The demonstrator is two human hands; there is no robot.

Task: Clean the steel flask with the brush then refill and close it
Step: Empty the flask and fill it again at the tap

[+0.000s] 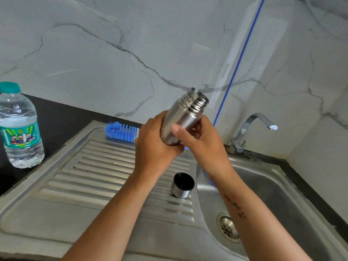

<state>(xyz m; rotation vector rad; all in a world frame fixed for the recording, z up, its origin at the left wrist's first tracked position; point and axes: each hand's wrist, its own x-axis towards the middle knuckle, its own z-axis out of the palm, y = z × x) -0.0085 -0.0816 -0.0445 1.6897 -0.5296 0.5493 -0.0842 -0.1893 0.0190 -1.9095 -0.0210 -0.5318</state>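
Note:
The steel flask [185,114] is uncapped and held in the air above the sink's edge, tilted with its threaded mouth up and to the right. My left hand [152,146] grips its lower body from the left. My right hand [201,140] grips it from the right, thumb across the front. The flask's cap [183,184], steel with a black inside, lies on the ribbed drainboard [94,176] with its opening facing up. A blue bottle brush [121,131] lies at the drainboard's far edge, its handle end hidden behind my left hand.
A plastic water bottle [19,127] with a teal cap stands on the black counter at left. The sink basin [273,194] with its drain [227,227] is at right, a steel tap [252,129] behind it. A blue tube [243,51] runs down the marble wall.

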